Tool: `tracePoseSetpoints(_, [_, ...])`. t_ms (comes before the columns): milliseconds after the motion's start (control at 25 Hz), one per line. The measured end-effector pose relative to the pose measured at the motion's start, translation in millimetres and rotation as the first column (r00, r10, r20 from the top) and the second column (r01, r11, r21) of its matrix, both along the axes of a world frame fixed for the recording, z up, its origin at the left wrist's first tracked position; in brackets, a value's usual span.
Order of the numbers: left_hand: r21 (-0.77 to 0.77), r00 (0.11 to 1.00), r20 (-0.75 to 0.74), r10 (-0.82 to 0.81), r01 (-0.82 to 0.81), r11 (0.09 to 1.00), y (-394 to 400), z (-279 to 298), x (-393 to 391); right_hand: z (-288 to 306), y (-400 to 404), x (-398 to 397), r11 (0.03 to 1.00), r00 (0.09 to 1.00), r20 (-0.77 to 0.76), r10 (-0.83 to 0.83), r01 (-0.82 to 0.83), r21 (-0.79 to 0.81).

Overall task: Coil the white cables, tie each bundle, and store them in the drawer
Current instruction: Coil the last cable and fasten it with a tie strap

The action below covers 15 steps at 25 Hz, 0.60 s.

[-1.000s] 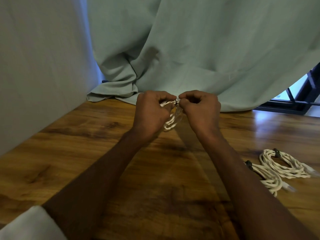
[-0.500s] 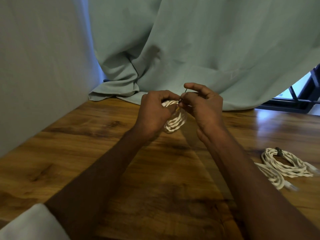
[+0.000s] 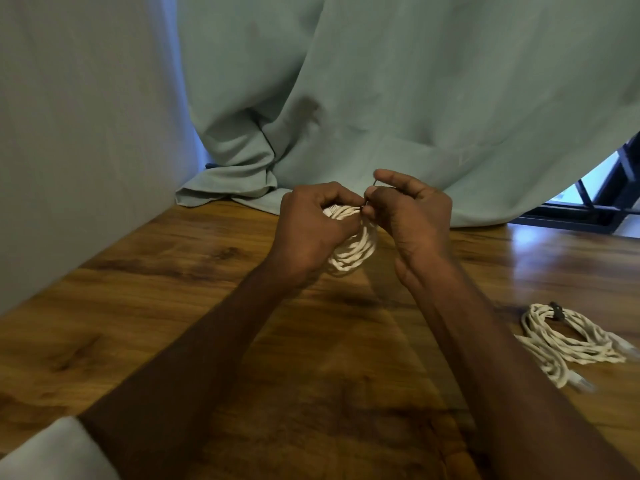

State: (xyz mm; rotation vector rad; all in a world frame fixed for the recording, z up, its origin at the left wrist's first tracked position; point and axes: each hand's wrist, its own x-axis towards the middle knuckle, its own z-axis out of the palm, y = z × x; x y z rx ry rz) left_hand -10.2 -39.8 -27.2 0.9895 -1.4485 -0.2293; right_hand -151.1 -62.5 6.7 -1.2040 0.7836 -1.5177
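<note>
A coiled white cable (image 3: pixel 353 252) hangs above the wooden table (image 3: pixel 173 306) between my hands. My left hand (image 3: pixel 308 230) grips the top of the coil with curled fingers. My right hand (image 3: pixel 412 216) pinches a thin dark tie (image 3: pixel 371 192) at the top of the coil; the tie's end sticks up past my thumb. Two more white cable bundles lie on the table at the right: one (image 3: pixel 568 332) carries a dark tie (image 3: pixel 557 310), the other (image 3: pixel 543 362) lies in front of it, partly behind my right forearm. No drawer is in view.
A pale green curtain (image 3: pixel 381 98) hangs behind the table and pools on its far edge. A grey wall (image 3: pixel 69 133) bounds the left side. A dark window frame (image 3: pixel 588 209) shows at the far right. A white sleeve (image 3: pixel 52 452) is at the bottom left.
My right thumb and forefinger have lifted away from the coil, drawing the dark tie's end upward. The coil hangs lower and shows more. The left hand keeps its grip.
</note>
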Motion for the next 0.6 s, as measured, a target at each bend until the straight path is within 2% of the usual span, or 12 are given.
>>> tracePoseSetpoints(80, [-0.027,0.999,0.028,-0.029,0.03,0.999,1.0,-0.9,-2.8,1.8,-1.7,-5.4,0.999,1.0,0.018,-0.012,0.012,0.045])
tracePoseSetpoints(160, [-0.049,0.997,0.075,-0.021,0.024,0.999,1.3,-1.4,-2.7,0.8,-3.1,-7.9,0.998,0.99,-0.127,-0.067,0.065,-0.026])
tracePoseSetpoints(240, [-0.056,0.998,0.059,-0.032,0.036,0.998,1.6,-0.7,-0.2,-0.2,-2.7,-6.3,0.984,0.958,-0.254,-0.133,0.097,-0.15])
tracePoseSetpoints(400, [-0.028,0.991,-0.072,-0.116,0.114,0.993,2.8,1.4,3.3,-0.7,-6.4,-8.3,0.956,0.967,-0.227,-0.119,0.05,-0.288])
tracePoseSetpoints(480, [-0.004,0.987,-0.096,-0.126,0.126,0.992,1.9,0.8,3.6,-1.6,-9.4,-10.3,0.926,0.933,-0.318,-0.169,0.04,-0.375])
tracePoseSetpoints(600, [0.022,0.989,-0.111,-0.1,0.103,0.994,2.4,0.7,4.9,-3.8,-9.3,-11.1,0.875,0.832,-0.471,-0.293,0.035,-0.483])
